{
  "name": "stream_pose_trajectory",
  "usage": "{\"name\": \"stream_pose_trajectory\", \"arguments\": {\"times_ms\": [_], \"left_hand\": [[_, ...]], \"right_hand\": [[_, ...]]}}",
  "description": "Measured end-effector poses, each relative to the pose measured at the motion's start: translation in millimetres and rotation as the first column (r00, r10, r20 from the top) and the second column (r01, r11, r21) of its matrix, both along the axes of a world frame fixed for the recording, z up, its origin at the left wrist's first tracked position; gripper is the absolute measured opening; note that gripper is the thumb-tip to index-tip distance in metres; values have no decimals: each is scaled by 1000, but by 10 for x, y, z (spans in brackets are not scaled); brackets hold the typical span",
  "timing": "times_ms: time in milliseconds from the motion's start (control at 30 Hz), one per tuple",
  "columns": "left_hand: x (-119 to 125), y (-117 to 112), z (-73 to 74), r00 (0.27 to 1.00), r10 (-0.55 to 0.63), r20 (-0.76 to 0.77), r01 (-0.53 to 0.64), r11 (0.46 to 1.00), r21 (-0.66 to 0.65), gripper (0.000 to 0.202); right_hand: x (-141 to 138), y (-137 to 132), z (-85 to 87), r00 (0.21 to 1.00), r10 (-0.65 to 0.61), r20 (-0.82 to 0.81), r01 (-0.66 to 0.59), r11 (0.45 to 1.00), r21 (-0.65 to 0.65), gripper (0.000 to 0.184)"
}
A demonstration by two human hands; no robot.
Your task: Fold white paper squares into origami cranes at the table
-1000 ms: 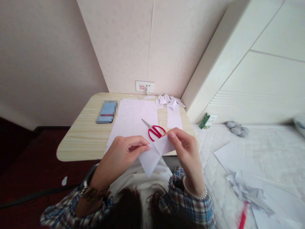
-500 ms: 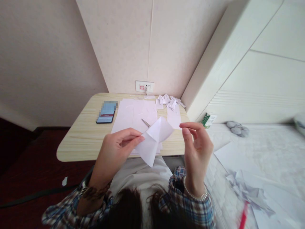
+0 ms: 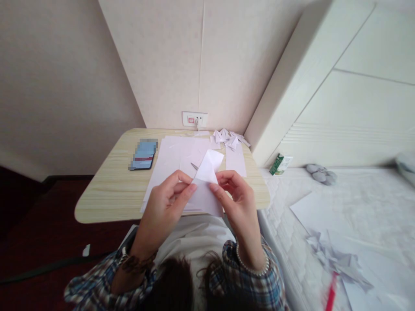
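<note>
A folded sheet of white paper (image 3: 207,183) is held up over the near edge of the table. My left hand (image 3: 170,201) pinches its left edge between thumb and fingers. On the opposite edge, my right hand (image 3: 238,198) grips it the same way, thumb on the near face. Behind the folded paper lie flat white sheets (image 3: 175,157) on the tabletop. The pointed metal tip of scissors or a similar tool (image 3: 194,166) shows beside it; the rest is hidden by the paper.
A phone (image 3: 142,154) lies on the table's (image 3: 106,185) left side. Folded paper pieces (image 3: 225,137) are heaped at the back right, near a paper strip (image 3: 235,162). On the bed (image 3: 279,207) are a green-and-white box (image 3: 280,164), a grey object (image 3: 320,174), crumpled paper (image 3: 340,261) and something red (image 3: 331,293).
My right hand has moved left from free air and taken hold of the folded paper's right edge. The paper has turned more upright, and my left hand keeps its pinch.
</note>
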State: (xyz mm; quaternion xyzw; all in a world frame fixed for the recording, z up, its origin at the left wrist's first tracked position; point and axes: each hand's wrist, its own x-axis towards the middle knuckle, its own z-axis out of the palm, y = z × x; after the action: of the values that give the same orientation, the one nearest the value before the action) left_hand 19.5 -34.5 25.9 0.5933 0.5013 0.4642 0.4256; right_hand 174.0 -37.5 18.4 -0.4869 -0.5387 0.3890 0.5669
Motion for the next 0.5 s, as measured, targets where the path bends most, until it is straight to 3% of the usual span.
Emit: {"name": "stream_pose_trajectory", "arguments": {"times_ms": [167,367,500], "left_hand": [[7,-3,-1,999,-31,-34,32,999,4,19],[25,-19,14,1000,-3,-30,4,1000,19,18],[18,-20,16,997,-4,-73,7,1000,27,19]], "right_hand": [[5,-3,-7,997,37,-70,-39,999,-25,12],[-13,3,-11,995,-65,-79,63,998,-32,21],[-22,9,3,996,-21,-81,18,999,-36,16]]}}
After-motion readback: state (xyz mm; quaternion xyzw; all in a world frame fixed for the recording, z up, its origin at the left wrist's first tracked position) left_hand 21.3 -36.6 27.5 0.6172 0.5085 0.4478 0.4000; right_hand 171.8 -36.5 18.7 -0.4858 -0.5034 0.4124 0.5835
